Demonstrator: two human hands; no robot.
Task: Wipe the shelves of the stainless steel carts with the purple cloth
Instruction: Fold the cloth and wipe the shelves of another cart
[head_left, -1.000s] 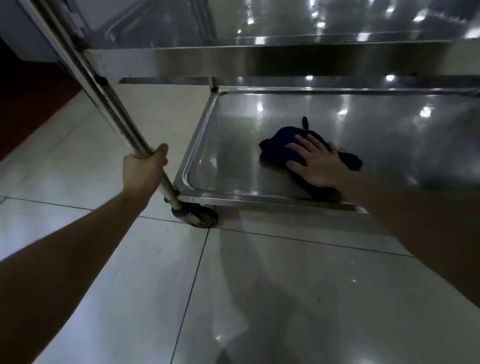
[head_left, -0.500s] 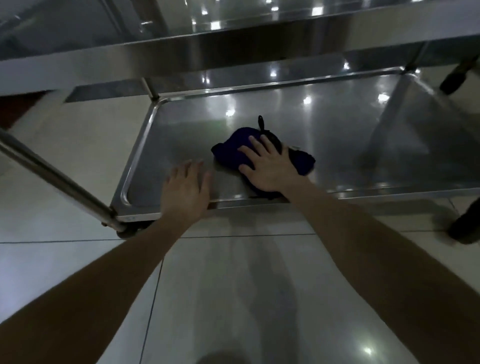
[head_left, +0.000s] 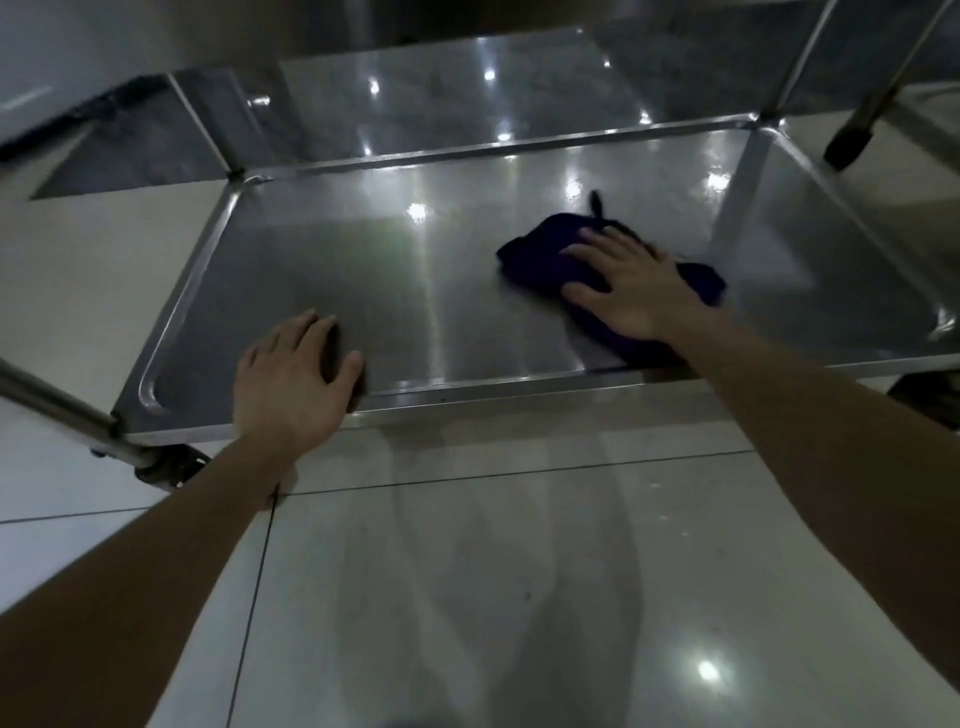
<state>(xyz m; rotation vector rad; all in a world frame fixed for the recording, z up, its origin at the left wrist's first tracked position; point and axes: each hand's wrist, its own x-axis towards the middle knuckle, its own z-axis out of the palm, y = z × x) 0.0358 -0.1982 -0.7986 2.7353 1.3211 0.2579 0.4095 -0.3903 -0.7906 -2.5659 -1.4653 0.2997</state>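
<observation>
The bottom shelf of a stainless steel cart fills the middle of the head view, shiny and rimmed. A bunched purple cloth lies on the shelf's right half. My right hand presses flat on the cloth with straight, spread fingers. My left hand rests flat on the shelf's near rim at the left, fingers spread and holding nothing.
The cart's near-left post slants down to a caster. More posts rise at the far right, one ending in a dark foot. A second steel shelf lies behind. Glossy tiled floor spreads in front.
My left hand let go of the cart post and now lies flat on the shelf's near rim. My right hand slid the cloth rightward along the shelf. The view shifted right.
</observation>
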